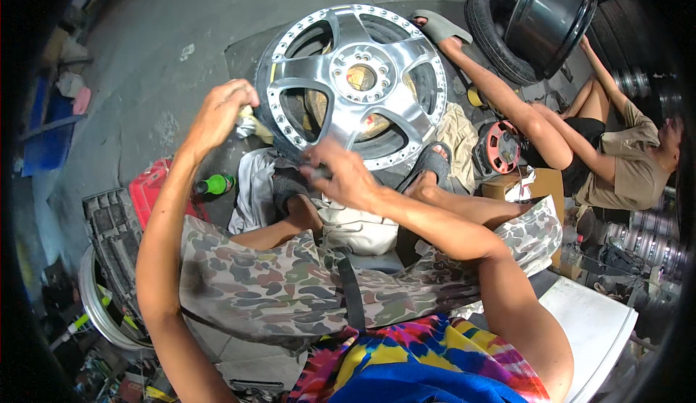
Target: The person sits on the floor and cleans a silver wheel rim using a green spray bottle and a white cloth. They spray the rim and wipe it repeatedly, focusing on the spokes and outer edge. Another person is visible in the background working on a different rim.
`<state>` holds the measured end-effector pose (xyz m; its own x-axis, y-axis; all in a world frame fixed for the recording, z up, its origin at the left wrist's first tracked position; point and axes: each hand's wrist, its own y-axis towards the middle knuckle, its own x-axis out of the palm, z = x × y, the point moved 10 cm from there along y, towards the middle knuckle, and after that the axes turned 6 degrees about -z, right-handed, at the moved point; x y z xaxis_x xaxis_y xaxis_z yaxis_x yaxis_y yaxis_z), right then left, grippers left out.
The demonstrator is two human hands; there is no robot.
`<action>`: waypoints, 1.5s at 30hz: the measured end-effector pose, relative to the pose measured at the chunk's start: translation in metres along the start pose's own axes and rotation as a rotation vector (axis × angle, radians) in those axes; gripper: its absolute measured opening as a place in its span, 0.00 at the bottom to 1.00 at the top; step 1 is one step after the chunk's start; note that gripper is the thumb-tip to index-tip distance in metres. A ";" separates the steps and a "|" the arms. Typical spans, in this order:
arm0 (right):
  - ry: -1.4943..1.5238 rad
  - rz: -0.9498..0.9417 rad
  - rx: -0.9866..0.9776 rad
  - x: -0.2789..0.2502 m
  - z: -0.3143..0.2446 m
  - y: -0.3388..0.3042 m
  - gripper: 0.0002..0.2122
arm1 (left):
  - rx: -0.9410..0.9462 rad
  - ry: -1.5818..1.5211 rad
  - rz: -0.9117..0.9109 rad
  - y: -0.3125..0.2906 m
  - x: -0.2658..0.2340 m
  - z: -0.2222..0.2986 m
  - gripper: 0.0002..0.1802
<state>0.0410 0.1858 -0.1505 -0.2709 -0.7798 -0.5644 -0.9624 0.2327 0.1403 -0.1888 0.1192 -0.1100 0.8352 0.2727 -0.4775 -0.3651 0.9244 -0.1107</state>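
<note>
A polished five-spoke wheel rim (344,116) lies face up on the floor in front of me, its outer lip ringed with bolt holes. My left hand (223,111) is just left of the rim, its fingers closed on a crumpled pale piece (249,124), white and yellowish, which looks like a rag or wadding. Over the near left edge of the rim is my right hand (339,174), smeared by motion. Whether it holds anything does not show. Something yellowish in the rim's centre hole and a brown mass behind the spokes are only partly visible.
On the left are a green bottle (216,184), a red case (150,189) and a grey cloth (254,185). A beige cloth (455,138), a red round part (502,147) and a cardboard box (554,185) lie right. Another person (620,156) sits there, touching a black wheel barrel (547,22).
</note>
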 end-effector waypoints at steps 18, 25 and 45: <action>-0.208 0.014 -0.287 -0.159 -0.074 -0.020 0.16 | 0.119 0.064 -0.388 -0.054 0.077 0.154 0.30; -0.121 -0.040 -0.040 -0.147 -0.039 -0.027 0.20 | 0.006 0.020 -0.333 -0.047 0.043 0.146 0.25; -0.402 -0.792 0.534 0.006 0.169 -0.201 0.19 | -0.599 0.251 0.309 -0.332 0.105 -0.156 0.34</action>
<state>0.2371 0.2328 -0.3197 0.5575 -0.5929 -0.5811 -0.6994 0.0416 -0.7135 -0.0442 -0.2005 -0.2592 0.5639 0.3623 -0.7421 -0.7924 0.4904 -0.3627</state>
